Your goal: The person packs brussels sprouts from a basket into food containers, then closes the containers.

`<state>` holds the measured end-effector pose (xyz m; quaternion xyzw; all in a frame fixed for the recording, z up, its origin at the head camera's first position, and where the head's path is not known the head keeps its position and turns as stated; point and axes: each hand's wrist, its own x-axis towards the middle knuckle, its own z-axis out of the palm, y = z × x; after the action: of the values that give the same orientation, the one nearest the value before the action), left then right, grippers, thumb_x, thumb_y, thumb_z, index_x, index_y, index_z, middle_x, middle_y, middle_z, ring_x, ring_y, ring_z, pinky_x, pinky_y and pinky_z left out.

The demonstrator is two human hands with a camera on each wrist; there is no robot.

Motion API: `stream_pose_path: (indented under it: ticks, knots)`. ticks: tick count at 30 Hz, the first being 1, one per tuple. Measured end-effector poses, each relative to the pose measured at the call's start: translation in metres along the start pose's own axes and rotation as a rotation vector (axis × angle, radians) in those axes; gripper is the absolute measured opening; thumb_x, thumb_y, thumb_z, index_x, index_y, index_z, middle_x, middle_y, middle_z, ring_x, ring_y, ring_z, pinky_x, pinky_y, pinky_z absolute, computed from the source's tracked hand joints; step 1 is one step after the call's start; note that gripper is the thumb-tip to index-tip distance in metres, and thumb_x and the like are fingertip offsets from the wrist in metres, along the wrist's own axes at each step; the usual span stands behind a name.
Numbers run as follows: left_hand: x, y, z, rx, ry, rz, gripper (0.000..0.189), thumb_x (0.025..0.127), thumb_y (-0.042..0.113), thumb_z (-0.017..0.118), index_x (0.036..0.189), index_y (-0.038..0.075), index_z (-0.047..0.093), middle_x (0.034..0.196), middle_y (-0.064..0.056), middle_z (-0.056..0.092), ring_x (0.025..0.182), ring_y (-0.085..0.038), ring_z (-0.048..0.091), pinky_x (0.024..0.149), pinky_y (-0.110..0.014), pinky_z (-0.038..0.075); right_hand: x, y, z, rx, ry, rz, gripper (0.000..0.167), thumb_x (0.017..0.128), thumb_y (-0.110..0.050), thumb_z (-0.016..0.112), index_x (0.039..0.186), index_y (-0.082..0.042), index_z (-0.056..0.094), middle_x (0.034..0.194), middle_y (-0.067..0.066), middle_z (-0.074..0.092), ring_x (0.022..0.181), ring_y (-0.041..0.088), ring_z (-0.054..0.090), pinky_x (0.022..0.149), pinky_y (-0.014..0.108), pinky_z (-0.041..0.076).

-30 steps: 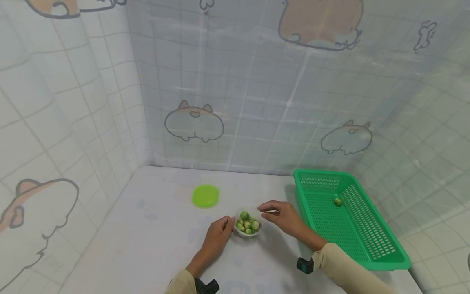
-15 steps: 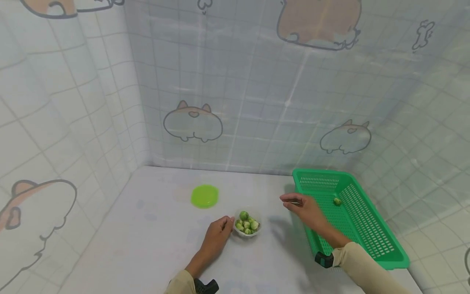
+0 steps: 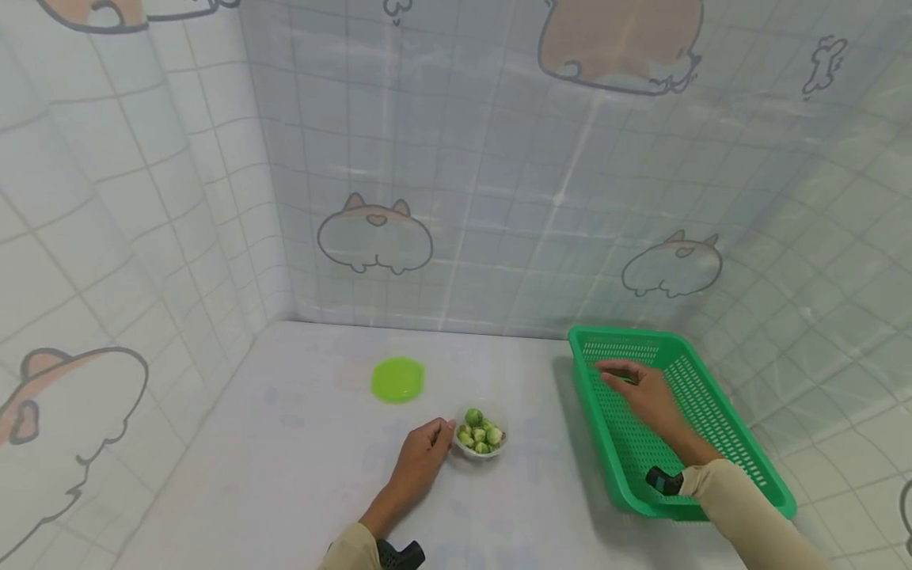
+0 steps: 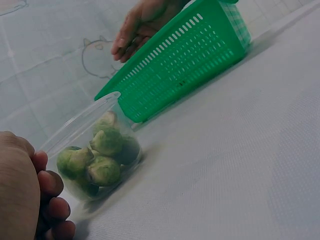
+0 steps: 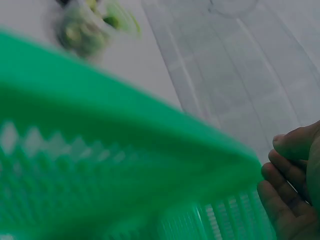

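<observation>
A small clear plastic tub point(image 3: 476, 456) stands on the table with several Brussels sprouts point(image 3: 480, 435) inside. My left hand point(image 3: 419, 457) pinches the tub's left rim; in the left wrist view its fingers point(image 4: 56, 207) are curled by the tub wall. Over the green plastic basket point(image 3: 606, 467) hovers my right hand point(image 3: 650, 400), fingers loosely bent and holding nothing. In the right wrist view that hand point(image 5: 292, 180) appears beside the basket's rim point(image 5: 125, 97). The single sprout that lay in the basket is hidden behind the right hand in the head view.
A bright green round lid point(image 3: 397, 380) lies flat on the white table point(image 3: 299, 459), behind and left of the tub. A tiled-print curtain point(image 3: 456, 182) rises along the table's back edge. The basket occupies the table's right side.
My right hand has moved right from beside the tub, past the basket's left rim, and is now above the basket's inside. The left hand and tub have stayed put.
</observation>
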<state>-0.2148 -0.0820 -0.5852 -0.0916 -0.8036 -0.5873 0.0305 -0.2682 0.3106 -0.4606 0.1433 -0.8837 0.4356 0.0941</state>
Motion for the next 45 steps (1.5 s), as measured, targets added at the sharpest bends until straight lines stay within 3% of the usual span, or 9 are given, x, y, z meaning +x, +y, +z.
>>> stream_pose_path:
  ticks: [3, 5, 11, 16, 22, 27, 38, 45]
  knots:
    - [0.000, 0.000, -0.001, -0.001, 0.001, 0.000, 0.050, 0.104, 0.057, 0.044, 0.084, 0.014, 0.062, 0.071, 0.004, 0.052, 0.062, -0.010, 0.045, 0.055, -0.025, 0.039, 0.005, 0.013, -0.015, -0.050, 0.012, 0.017, 0.036, 0.101, -0.023, 0.064, 0.129, 0.000, 0.065, 0.125, 0.023, 0.066, 0.101, -0.002, 0.063, 0.083, 0.015, 0.048]
    - [0.000, 0.000, -0.001, -0.003, -0.001, -0.006, 0.050, 0.103, 0.057, 0.044, 0.084, 0.014, 0.061, 0.071, 0.004, 0.052, 0.063, -0.010, 0.045, 0.056, -0.025, 0.039, 0.006, 0.020, -0.025, -0.101, 0.018, 0.042, 0.038, 0.102, -0.024, 0.063, 0.131, 0.000, 0.063, 0.126, 0.023, 0.065, 0.103, 0.002, 0.063, 0.080, 0.019, 0.051]
    - [-0.001, 0.000, -0.001, -0.005, -0.001, -0.014, 0.049, 0.103, 0.055, 0.046, 0.083, 0.014, 0.061, 0.071, 0.004, 0.053, 0.063, -0.010, 0.045, 0.056, -0.025, 0.039, 0.006, 0.040, -0.047, -0.170, 0.002, 0.149, 0.045, 0.104, -0.029, 0.059, 0.139, 0.000, 0.056, 0.134, 0.025, 0.060, 0.120, 0.040, 0.058, 0.088, 0.049, 0.052]
    - [-0.001, 0.000, -0.001, -0.012, 0.006, -0.006, 0.046, 0.104, 0.051, 0.047, 0.083, 0.013, 0.062, 0.070, 0.005, 0.052, 0.061, -0.009, 0.044, 0.055, -0.024, 0.038, 0.006, 0.054, -0.055, -0.171, -0.030, 0.213, 0.054, 0.105, -0.032, 0.056, 0.145, 0.004, 0.047, 0.142, 0.031, 0.050, 0.128, 0.051, 0.047, 0.096, 0.063, 0.043]
    - [-0.002, 0.002, -0.001, -0.014, 0.009, -0.003, 0.045, 0.105, 0.049, 0.048, 0.085, 0.012, 0.063, 0.068, 0.005, 0.051, 0.059, -0.008, 0.042, 0.054, -0.024, 0.037, 0.008, 0.072, -0.058, -0.211, -0.081, 0.307, 0.061, 0.106, -0.037, 0.051, 0.148, 0.005, 0.040, 0.148, 0.034, 0.041, 0.130, 0.053, 0.042, 0.097, 0.063, 0.042]
    - [-0.002, 0.001, -0.001, -0.012, 0.005, -0.004, 0.044, 0.105, 0.050, 0.048, 0.085, 0.014, 0.063, 0.068, 0.005, 0.051, 0.059, -0.009, 0.043, 0.054, -0.024, 0.038, 0.005, 0.082, -0.059, -0.250, -0.107, 0.341, 0.059, 0.107, -0.031, 0.052, 0.148, 0.010, 0.037, 0.147, 0.037, 0.038, 0.129, 0.056, 0.040, 0.096, 0.063, 0.042]
    - [-0.001, 0.003, 0.000, -0.007, -0.015, -0.021, 0.047, 0.104, 0.053, 0.046, 0.085, 0.014, 0.061, 0.069, 0.005, 0.051, 0.061, -0.009, 0.044, 0.055, -0.025, 0.039, 0.003, 0.089, -0.055, -0.342, -0.130, 0.291, 0.052, 0.103, -0.010, 0.053, 0.142, 0.020, 0.036, 0.138, 0.045, 0.041, 0.121, 0.060, 0.045, 0.091, 0.062, 0.046]
    - [-0.002, 0.005, 0.000, -0.004, -0.008, -0.023, 0.046, 0.104, 0.052, 0.047, 0.084, 0.014, 0.062, 0.068, 0.005, 0.051, 0.061, -0.009, 0.044, 0.055, -0.024, 0.039, 0.002, 0.094, -0.051, -0.383, -0.115, 0.286, 0.047, 0.101, -0.007, 0.054, 0.138, 0.020, 0.042, 0.132, 0.043, 0.048, 0.117, 0.059, 0.050, 0.090, 0.060, 0.048]
